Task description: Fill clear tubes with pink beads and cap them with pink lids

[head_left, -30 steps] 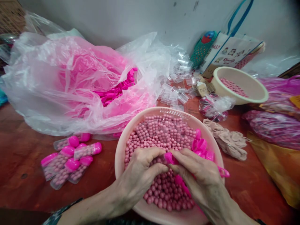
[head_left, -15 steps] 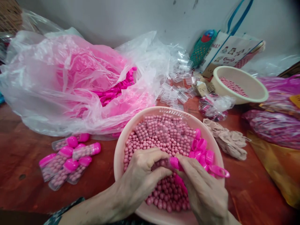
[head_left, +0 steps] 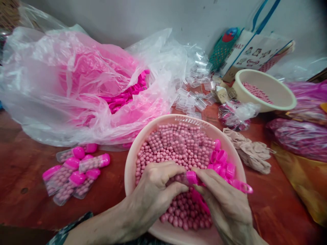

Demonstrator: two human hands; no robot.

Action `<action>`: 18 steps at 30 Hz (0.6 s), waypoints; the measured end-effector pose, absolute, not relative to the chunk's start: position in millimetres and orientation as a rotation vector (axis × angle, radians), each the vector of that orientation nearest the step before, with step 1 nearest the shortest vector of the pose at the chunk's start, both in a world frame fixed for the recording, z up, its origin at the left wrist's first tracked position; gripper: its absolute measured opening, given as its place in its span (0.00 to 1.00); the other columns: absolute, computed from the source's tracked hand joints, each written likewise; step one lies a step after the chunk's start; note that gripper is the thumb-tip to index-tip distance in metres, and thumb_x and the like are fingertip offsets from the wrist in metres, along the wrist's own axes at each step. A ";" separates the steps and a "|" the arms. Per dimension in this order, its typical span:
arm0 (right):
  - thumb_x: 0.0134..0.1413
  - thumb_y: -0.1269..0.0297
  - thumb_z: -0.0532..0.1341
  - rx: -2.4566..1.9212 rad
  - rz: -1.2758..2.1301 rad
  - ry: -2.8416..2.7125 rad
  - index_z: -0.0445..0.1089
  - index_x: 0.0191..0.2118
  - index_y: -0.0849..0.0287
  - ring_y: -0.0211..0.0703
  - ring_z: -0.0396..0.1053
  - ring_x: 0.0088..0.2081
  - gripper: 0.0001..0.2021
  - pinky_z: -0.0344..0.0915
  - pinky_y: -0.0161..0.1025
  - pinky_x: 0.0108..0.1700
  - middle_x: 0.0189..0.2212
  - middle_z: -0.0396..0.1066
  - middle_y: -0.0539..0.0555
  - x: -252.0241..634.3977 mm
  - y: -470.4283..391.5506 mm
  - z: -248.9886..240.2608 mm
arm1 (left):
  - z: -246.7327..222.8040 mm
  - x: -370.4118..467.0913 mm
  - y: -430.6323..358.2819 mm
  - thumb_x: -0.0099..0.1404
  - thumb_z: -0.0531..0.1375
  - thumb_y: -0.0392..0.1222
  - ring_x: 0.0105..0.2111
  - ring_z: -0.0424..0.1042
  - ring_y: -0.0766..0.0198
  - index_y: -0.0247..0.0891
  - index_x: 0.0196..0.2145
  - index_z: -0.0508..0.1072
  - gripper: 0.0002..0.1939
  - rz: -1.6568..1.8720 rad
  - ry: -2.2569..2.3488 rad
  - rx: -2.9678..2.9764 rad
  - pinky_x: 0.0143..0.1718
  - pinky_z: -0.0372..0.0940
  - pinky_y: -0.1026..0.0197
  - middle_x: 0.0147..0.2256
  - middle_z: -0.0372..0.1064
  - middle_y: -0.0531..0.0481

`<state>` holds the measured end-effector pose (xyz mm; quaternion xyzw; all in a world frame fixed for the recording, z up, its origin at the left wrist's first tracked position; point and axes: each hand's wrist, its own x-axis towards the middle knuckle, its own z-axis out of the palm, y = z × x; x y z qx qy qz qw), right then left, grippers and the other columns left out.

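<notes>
Over a pale pink basin (head_left: 131, 160) of pink beads (head_left: 178, 214), my left hand (head_left: 155, 190) is closed round a clear container (head_left: 179, 177) with beads in it, mostly hidden by the fingers. My right hand (head_left: 222, 200) pinches a bright pink cap (head_left: 191, 177) at the container's right end. Under the hands lies a pink piece, partly covered. Several bead-filled clear containers without caps rest on the beads at the back of the basin, and loose pink caps (head_left: 221, 157) sit along its right side.
Capped bead containers (head_left: 63, 180) lie on the red table (head_left: 22, 211) at left. Behind are a plastic bag (head_left: 84, 85) of pink caps and clear empty containers (head_left: 190, 100). A cream bowl (head_left: 281, 93), cloth gloves (head_left: 255, 153) and bagged items (head_left: 301, 137) stand at right.
The view has shifted slightly, so objects on the right appear a little further right. Both hands keep nearly the same hold on the container and cap.
</notes>
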<state>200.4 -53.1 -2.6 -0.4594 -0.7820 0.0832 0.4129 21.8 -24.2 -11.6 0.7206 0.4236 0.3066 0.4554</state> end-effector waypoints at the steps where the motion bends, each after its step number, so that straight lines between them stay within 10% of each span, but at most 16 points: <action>1: 0.57 0.76 0.56 -1.173 0.189 -1.975 0.65 0.55 0.55 0.42 0.76 0.38 0.20 0.74 0.33 0.40 0.39 0.77 0.53 201.9 -56.3 -5.9 | -10.8 22.3 -23.4 0.58 0.63 0.31 0.31 0.73 0.63 0.36 0.34 0.76 0.05 0.760 1.041 1.770 0.34 0.64 0.64 0.31 0.76 0.50; 18: 0.58 0.77 0.55 -1.141 0.309 -2.007 0.61 0.58 0.51 0.39 0.76 0.37 0.24 0.75 0.28 0.35 0.37 0.76 0.51 204.0 -53.8 -9.8 | -9.6 19.5 -26.6 0.60 0.61 0.30 0.30 0.71 0.65 0.36 0.36 0.75 0.07 0.736 1.009 1.770 0.34 0.62 0.65 0.30 0.74 0.51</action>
